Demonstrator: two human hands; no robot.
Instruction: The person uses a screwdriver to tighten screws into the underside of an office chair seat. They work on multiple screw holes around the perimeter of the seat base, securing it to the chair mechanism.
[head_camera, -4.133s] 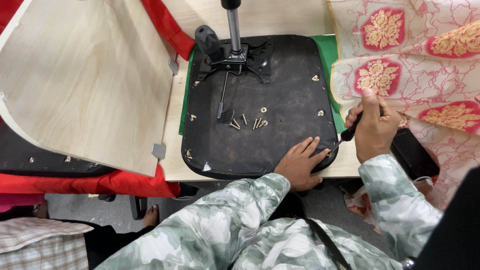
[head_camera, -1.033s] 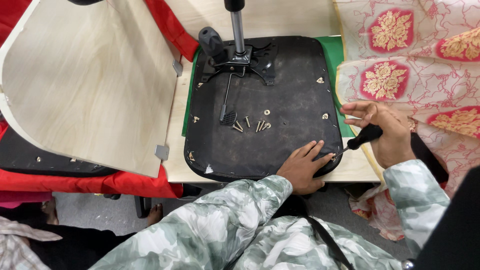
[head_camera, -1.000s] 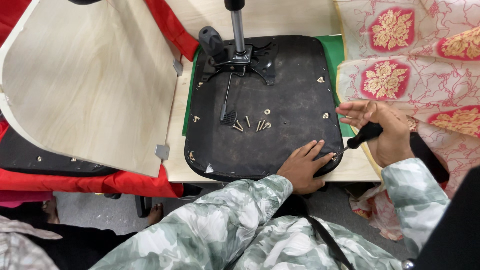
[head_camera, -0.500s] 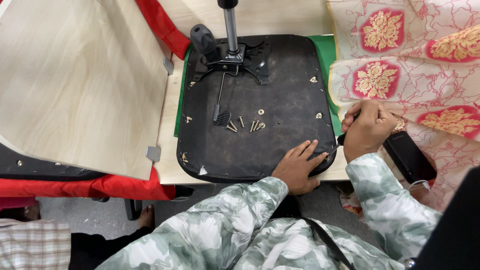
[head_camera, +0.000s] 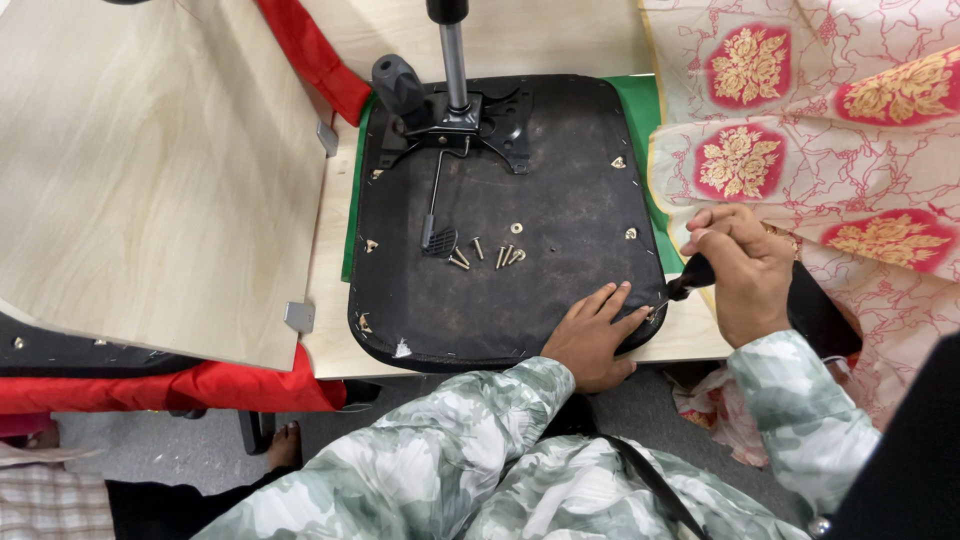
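Right fingers (head_camera: 722, 228): curled tight round a black tool handle (head_camera: 697, 275), knuckles up.
Right hand (head_camera: 745, 275): just off the seat's near right corner, over the worktop edge.
Tool: handle slants down and left toward the seat corner; tip small and partly hidden, cannot tell what it touches.
Left fingers (head_camera: 608, 300): spread, pressed flat on the seat near its front right corner, holding nothing.
Left hand (head_camera: 592, 335): palm down at the seat's near edge, just beside the tool tip.
Seat (head_camera: 540, 285): black padded seat base, underside up, flat on the worktop; long axis runs from near edge to far edge; near edge overhangs the worktop a little.
Screws (head_camera: 490, 252): loose cluster mid-seat, well apart from both hands.
Mechanism (head_camera: 450, 115): black metal plate with upright post at the seat's far end; thin lever runs from it toward the screws.
Worktop (head_camera: 335, 290): pale wood, with a green mat (head_camera: 640, 110) showing at the seat's far right.
Board (head_camera: 150, 180): large pale wood panel left of the seat, tilted, its corner just beside the seat's left edge.
Cloth (head_camera: 830, 130): cream with red and gold flowers, close on the right, crowding the right hand.
Floor (head_camera: 160, 455): grey, below the near edge.
Open room: bare seat surface between the screws and left hand.
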